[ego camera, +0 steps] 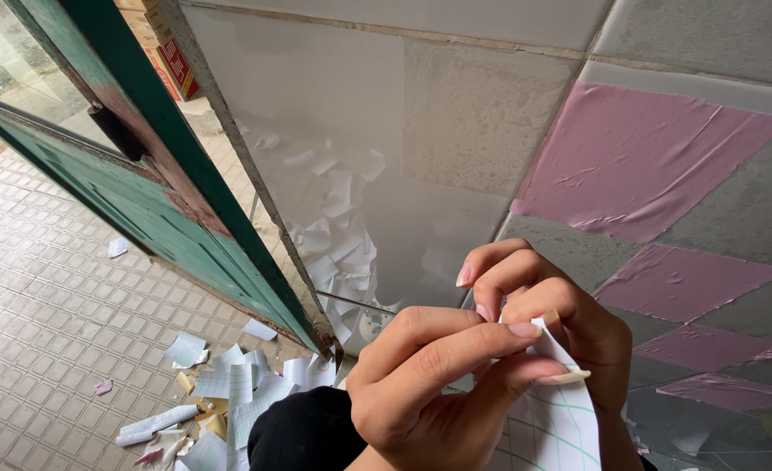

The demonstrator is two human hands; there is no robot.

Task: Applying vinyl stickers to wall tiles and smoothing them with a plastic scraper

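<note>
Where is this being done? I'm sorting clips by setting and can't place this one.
Probably a doorway of a building under redecoration: a worn green door opens onto a tiled floor littered with paper scraps, and pink sheets are stuck on the wall.

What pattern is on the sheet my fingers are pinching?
White paper sheet with a green grid, seen in the head view.

pink wall patches [639, 161], green door [142, 205], green-gridded white sheet [560, 419]

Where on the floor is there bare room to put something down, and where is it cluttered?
Bare tiled floor lies left of the green door, apart from a few stray scraps. Paper scraps crowd the door's foot, beside the left hand and right hand pinching a gridded sheet.
</note>
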